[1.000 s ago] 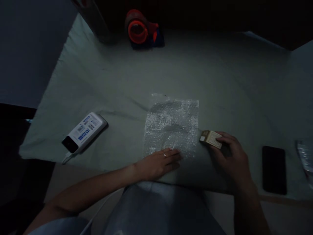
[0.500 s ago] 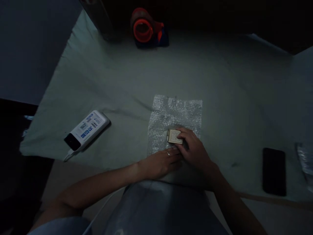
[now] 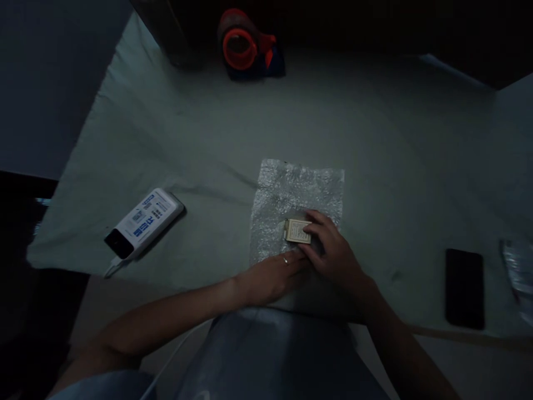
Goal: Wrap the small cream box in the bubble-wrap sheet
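Observation:
A small cream box (image 3: 297,230) with printed text lies on a sheet of bubble wrap (image 3: 291,189). At the box's right end is my right hand (image 3: 333,253), its fingers spread apart. One fingertip rests at the box and the thumb is near its lower edge. My left hand (image 3: 275,276), with a ring on one finger, lies flat with fingers stretched along the near edge of the bubble wrap. Its fingertips pass beside or under my right thumb, partly hidden.
A red and blue tape dispenser (image 3: 245,53) stands at the back. To the left, a white labelled device (image 3: 145,219) with a cable rests on the green cloth (image 3: 200,133). A black phone (image 3: 464,289) and a shiny plastic packet (image 3: 518,266) lie to the right.
My right fingers have spread wider and lifted partly off the box. The box and my left hand stay in place. The view has shifted slightly.

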{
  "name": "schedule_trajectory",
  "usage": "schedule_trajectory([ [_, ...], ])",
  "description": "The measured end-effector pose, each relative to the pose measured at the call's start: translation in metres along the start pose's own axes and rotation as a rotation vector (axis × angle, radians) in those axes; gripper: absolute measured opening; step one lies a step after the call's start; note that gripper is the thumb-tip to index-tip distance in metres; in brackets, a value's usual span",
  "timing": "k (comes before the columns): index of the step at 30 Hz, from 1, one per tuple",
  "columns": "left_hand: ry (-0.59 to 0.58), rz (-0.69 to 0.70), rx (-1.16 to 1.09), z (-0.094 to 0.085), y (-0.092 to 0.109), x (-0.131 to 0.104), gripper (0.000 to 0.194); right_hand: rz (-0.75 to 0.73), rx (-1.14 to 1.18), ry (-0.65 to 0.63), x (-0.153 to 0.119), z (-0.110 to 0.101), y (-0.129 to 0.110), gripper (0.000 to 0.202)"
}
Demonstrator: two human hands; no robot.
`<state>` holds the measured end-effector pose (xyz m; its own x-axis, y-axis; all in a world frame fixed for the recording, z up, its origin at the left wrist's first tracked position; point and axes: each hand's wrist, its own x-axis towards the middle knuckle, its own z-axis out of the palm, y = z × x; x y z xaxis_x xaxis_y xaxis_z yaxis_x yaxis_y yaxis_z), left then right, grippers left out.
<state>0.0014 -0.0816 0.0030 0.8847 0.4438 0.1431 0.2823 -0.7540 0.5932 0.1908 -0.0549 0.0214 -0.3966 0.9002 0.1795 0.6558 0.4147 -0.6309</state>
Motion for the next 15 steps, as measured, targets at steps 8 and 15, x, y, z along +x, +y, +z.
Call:
schedule_trajectory([
  [8,0.123,-0.378,0.120,-0.039,0.011,-0.008,0.016,-0.037,-0.127,-0.211,-0.030,-0.029,-0.027,0.036],
  [15,0.294,-0.391,0.105,-0.060,0.000,0.006,0.013,0.103,-0.026,-0.151,-0.012,-0.031,-0.017,0.017],
])
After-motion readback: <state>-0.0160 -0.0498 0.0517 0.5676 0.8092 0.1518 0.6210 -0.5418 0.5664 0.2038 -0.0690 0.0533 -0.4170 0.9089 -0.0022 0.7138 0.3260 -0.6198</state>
